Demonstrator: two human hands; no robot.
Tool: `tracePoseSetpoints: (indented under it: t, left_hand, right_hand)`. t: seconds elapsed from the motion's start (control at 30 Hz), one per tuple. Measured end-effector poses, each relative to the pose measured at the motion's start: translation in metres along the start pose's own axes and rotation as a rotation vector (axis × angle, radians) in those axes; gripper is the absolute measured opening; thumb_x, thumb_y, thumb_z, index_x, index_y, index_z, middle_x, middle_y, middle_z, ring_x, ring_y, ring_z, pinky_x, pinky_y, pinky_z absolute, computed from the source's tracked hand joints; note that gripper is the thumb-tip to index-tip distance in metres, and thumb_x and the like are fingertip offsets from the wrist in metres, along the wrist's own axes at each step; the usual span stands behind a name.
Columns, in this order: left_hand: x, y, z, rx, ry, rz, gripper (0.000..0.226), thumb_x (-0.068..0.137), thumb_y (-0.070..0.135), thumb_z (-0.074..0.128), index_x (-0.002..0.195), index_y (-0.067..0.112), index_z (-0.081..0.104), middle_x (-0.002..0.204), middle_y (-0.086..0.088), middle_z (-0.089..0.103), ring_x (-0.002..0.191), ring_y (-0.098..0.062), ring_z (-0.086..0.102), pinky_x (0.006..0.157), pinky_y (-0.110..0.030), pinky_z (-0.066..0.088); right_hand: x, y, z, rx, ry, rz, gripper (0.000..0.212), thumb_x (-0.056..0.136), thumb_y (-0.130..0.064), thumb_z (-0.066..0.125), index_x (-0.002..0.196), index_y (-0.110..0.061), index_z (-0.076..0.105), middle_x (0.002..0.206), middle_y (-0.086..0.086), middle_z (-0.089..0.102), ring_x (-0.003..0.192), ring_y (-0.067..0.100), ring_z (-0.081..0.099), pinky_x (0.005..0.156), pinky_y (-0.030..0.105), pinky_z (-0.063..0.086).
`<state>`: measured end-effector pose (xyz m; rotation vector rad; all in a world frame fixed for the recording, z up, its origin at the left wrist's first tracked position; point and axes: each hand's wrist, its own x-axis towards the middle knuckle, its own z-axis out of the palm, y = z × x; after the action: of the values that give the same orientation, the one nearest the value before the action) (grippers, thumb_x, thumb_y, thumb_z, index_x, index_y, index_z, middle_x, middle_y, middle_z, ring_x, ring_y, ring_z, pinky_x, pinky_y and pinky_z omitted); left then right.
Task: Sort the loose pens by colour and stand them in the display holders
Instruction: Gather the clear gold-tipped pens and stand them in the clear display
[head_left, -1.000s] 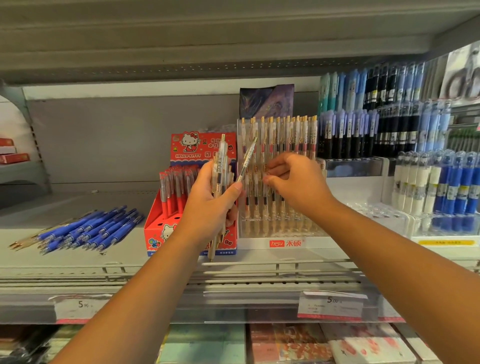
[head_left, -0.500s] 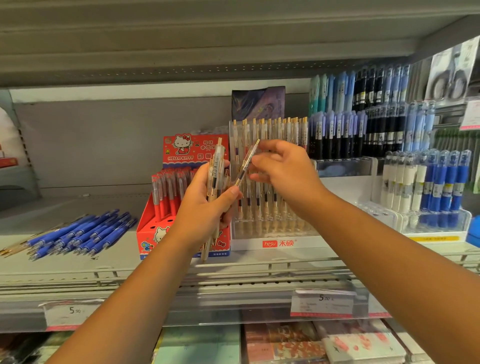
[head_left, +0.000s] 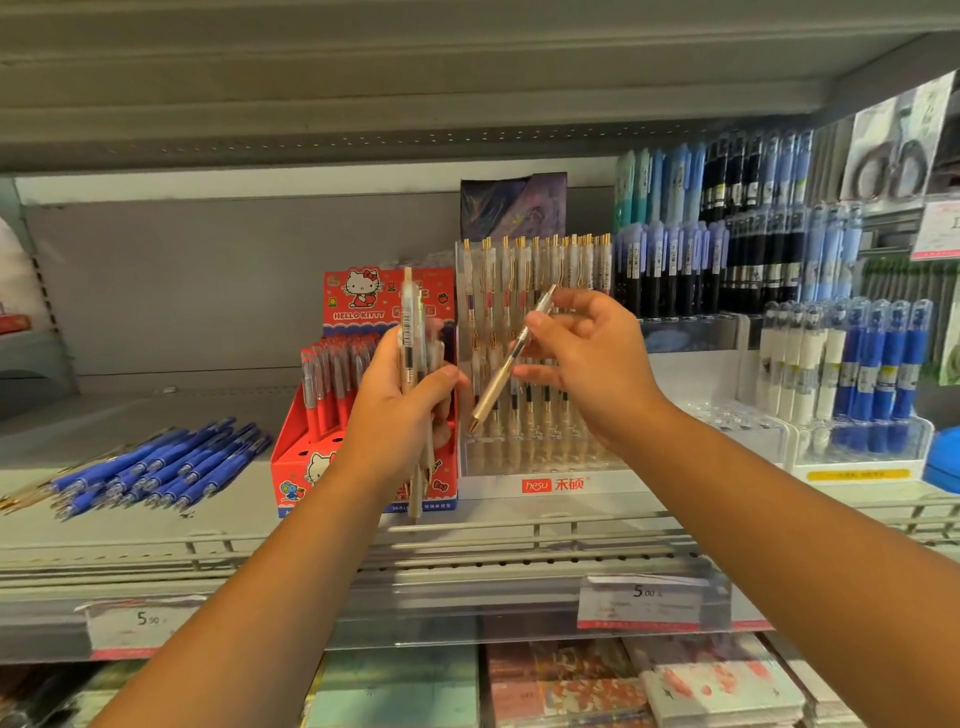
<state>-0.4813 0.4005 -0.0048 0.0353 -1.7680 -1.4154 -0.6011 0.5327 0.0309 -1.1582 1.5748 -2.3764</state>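
The left hand (head_left: 402, 410) grips a bundle of pens (head_left: 415, 364) upright. The right hand (head_left: 582, 364) pinches one tilted pen (head_left: 511, 358) before the clear holder (head_left: 540, 452).

Grey metal shelf (head_left: 234, 506) carrying, left to right: loose blue pens (head_left: 156, 467) lying flat; red carton (head_left: 304, 470); clear holder (head_left: 550, 484); tiered clear holder (head_left: 857, 449).

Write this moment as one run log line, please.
left hand: holds pen bundle | right hand: pinches gold pen, tilted | clear holder: behind hands
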Motion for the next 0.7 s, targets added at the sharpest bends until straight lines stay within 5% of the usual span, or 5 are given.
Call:
tracePoseSetpoints:
  t: [0.2, 0.7]
  left_hand:
    - [0.004, -0.003, -0.001, -0.113, 0.093, 0.013, 0.02, 0.078, 0.017, 0.061, 0.096, 0.022, 0.054, 0.08, -0.013, 0.062, 0.061, -0.018, 0.052, 0.045, -0.026, 0.042]
    - [0.002, 0.0, 0.001, -0.048, 0.084, 0.047, 0.011, 0.1, 0.011, 0.053, 0.103, 0.019, 0.06, 0.077, -0.004, 0.072, 0.062, -0.016, 0.065, 0.055, -0.026, 0.055]
  right_hand:
    - [0.008, 0.005, -0.018, -0.223, 0.106, -0.14, 0.028, 0.09, -0.008, 0.068, 0.11, -0.022, 0.054, 0.096, 0.003, 0.063, 0.075, 0.009, 0.07, 0.055, 0.027, 0.059]
    - [0.01, 0.022, -0.019, -0.557, 0.024, -0.315, 0.023, 0.089, -0.016, 0.071, 0.104, -0.025, 0.057, 0.089, -0.009, 0.062, 0.08, 0.01, 0.065, 0.055, 0.021, 0.058]
